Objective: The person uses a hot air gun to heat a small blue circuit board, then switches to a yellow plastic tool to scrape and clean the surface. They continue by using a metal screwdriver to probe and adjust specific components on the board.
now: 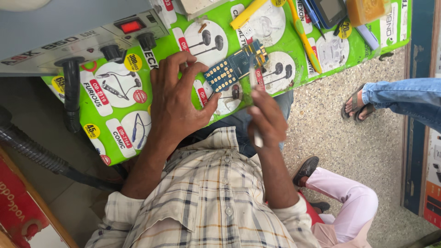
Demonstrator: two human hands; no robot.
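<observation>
Circuit board (233, 69) is lying on mat (115, 133), btwn both hands. Rework station (82, 36) is sitting at mat's left; tools (305, 41) are lying right.

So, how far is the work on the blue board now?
The blue circuit board already lies bare on the green mat. The left hand steadies it while the right hand holds a thin tool to its edge. No casing is visible for reassembly.

bright, even daylight; slight motion blur
</observation>
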